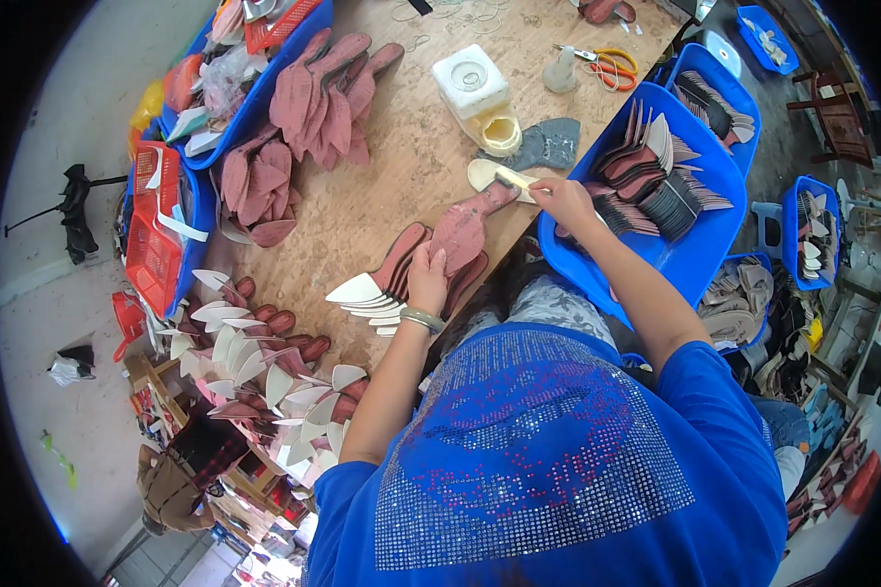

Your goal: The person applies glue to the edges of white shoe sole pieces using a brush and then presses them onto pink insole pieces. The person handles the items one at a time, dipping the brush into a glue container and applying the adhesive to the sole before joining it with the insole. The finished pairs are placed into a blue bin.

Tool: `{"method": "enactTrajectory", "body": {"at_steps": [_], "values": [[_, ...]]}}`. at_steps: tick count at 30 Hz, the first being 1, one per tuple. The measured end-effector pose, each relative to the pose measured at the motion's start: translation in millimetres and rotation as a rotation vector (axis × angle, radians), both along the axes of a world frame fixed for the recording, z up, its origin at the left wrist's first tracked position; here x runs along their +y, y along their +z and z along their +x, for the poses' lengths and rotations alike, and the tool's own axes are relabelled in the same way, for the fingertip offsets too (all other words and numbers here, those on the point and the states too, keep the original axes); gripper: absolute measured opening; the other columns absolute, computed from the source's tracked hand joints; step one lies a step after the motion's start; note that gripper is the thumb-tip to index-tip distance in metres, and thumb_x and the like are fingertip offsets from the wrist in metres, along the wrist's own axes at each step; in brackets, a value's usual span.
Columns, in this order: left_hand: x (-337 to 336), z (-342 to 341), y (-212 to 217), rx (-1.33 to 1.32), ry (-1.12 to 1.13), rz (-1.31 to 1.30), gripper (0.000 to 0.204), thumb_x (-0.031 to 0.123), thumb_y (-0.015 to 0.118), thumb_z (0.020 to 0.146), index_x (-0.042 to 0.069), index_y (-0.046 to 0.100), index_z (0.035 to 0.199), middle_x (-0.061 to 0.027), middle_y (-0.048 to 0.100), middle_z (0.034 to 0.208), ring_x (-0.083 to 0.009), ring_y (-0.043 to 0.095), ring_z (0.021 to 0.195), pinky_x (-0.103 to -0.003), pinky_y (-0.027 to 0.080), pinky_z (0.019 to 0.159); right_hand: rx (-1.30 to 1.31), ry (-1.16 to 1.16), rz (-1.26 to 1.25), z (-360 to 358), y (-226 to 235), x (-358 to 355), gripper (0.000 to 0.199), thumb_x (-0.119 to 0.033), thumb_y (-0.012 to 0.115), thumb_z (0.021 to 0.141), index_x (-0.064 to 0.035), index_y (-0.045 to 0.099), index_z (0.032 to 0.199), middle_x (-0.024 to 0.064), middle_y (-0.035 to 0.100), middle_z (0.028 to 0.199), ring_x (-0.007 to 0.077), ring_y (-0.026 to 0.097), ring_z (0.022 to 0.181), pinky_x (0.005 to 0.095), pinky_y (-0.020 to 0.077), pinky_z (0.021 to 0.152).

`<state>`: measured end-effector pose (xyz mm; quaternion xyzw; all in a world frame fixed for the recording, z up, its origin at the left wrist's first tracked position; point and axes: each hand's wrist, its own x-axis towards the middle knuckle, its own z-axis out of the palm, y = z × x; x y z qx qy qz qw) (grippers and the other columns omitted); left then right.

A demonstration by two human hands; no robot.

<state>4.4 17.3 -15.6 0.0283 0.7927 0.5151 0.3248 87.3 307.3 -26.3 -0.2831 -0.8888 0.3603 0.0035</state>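
Note:
My left hand point(426, 281) grips a dark red shoe insole board point(461, 232) by its wide part, its narrow end pointing away to the right. In my right hand point(564, 203) is a pale-handled brush point(515, 179), held at the narrow end of that board. A cream tongue-shaped piece point(481, 174) lies there too; whether it touches the board I cannot tell. Beneath my left hand, a fanned stack of insole boards point(398, 264) with white pointed tips lies at the table's near edge. Beyond the brush is a plastic pot with a yellowed mouth point(500, 133).
On the wooden table point(362, 201) are more red insole boards point(325, 103), a white foam block point(470, 73), a small white bottle point(560, 73) and orange-handled scissors point(614, 70). A blue bin point(695, 264) of insoles stands at my right. White-tipped insoles point(240, 352) crowd the left.

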Motion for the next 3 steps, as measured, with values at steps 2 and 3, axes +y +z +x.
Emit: {"method": "enactTrajectory", "body": {"at_steps": [2, 3], "values": [[22.1, 5.4, 27.1, -0.281, 0.174, 0.192, 0.021, 0.015, 0.047, 0.096, 0.005, 0.052, 0.115, -0.0012, 0.061, 0.098, -0.0032, 0.049, 0.063, -0.019, 0.041, 0.054, -0.029, -0.078, 0.008, 14.4, -11.1, 4.9, 0.023, -0.033, 0.062, 0.081, -0.0185, 0.073, 0.094, 0.0151, 0.068, 0.077, 0.0314, 0.066, 0.071, 0.0424, 0.0529, 0.066], [21.1, 5.7, 28.5, -0.279, 0.180, 0.194, 0.021, 0.015, 0.047, 0.096, 0.005, 0.052, 0.115, -0.0012, 0.061, 0.098, -0.0032, 0.049, 0.063, -0.019, 0.041, 0.054, -0.021, -0.088, -0.008, 20.0, -11.6, 3.4, 0.024, -0.033, 0.062, 0.081, -0.0174, 0.073, 0.096, 0.0174, 0.067, 0.077, 0.0319, 0.066, 0.073, 0.0417, 0.0531, 0.068]]}}
